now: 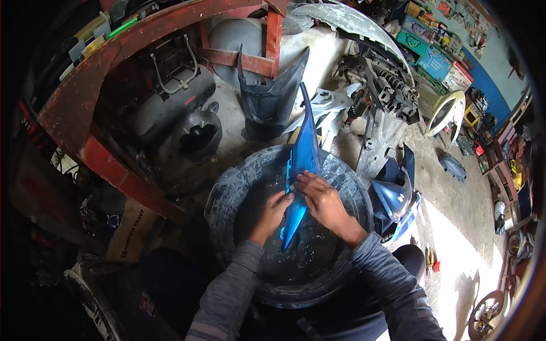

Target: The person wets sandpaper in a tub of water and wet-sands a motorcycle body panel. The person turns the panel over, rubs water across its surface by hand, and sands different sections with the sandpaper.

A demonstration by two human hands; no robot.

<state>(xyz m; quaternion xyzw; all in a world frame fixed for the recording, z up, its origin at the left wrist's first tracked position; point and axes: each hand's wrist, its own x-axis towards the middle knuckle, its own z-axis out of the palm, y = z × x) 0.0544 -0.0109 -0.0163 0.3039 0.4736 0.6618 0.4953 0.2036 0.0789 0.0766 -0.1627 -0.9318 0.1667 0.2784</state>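
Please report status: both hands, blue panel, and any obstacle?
Left hand at left edge of blue panel, right hand on its face. Panel over black tub. Nothing seen blocking either hand.

Motorcycle workshop, body panels [392, 199] on the floor [449, 210], Nippon Paint carton [129, 236]

1. Only brand I could actually read was "NIPPON PAINT", printed on the brown cardboard [132, 232] down left.
2. Markings on the blue box [435, 62], upper right, were honestly too tiny to make out.
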